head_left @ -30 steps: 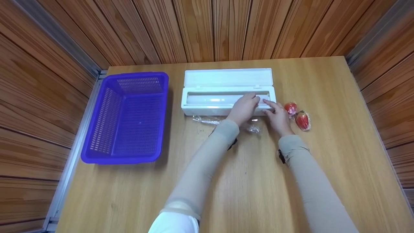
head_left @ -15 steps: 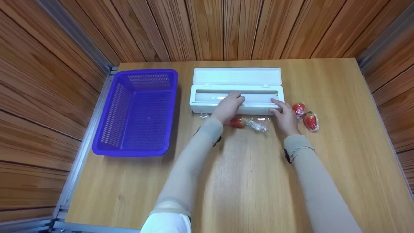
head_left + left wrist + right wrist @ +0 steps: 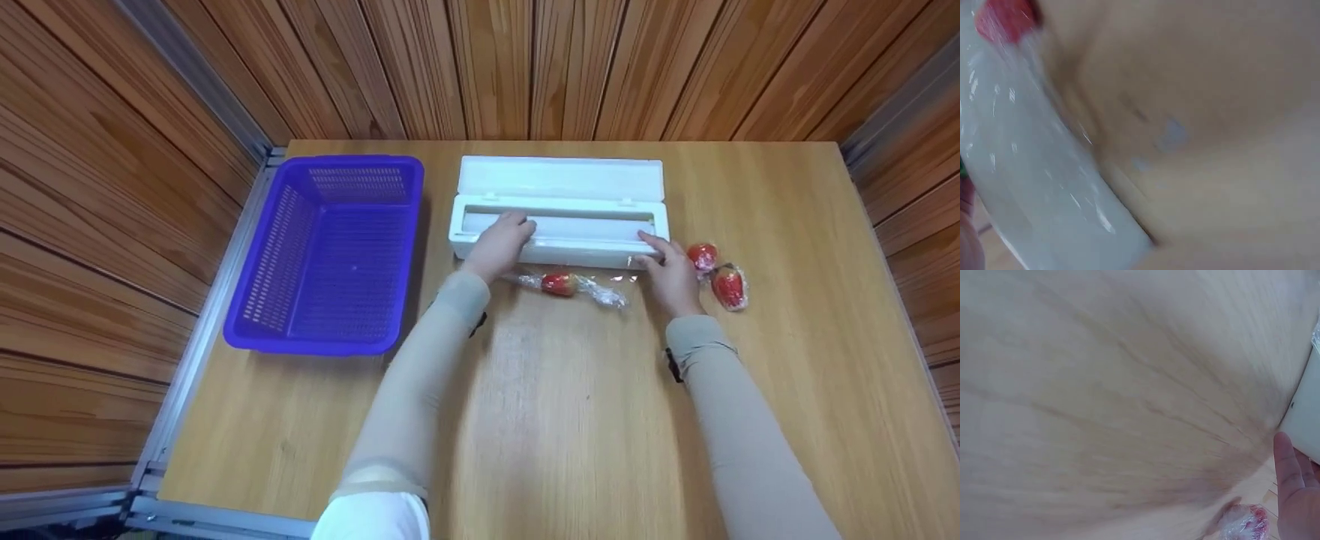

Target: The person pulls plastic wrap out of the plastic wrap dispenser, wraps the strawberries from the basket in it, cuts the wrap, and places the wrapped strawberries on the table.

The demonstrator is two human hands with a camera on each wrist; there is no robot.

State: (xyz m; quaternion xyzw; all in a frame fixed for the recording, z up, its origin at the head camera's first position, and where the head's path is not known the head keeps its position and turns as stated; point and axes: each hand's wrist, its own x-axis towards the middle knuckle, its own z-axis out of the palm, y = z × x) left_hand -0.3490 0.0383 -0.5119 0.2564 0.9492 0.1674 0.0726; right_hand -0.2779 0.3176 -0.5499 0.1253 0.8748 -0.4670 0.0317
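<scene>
A white cling film box [image 3: 566, 256] stands with its lid [image 3: 562, 177] tipped back, showing a white roll [image 3: 592, 227]. My left hand [image 3: 498, 244] is at its left front edge, fingers curled at a small green piece [image 3: 962, 169] that barely shows in the left wrist view. My right hand [image 3: 673, 281] grips the right front corner, index finger over the rim and thumb on the front wall. Clear film hangs down the front, bunched around a red fruit-like item [image 3: 558, 283]. Two more film-wrapped red items [image 3: 703, 256] [image 3: 729, 286] lie right of my right hand.
A purple plastic basket [image 3: 315, 347] with slotted sides stands on the left of the wooden table [image 3: 570, 435]. Wood-plank panels [image 3: 495, 67] rise behind the table and at both sides.
My left hand has moved left along the box's front edge, from near its right end to near its left, uncovering the red item. My right hand stays at the right corner. The head view has shifted.
</scene>
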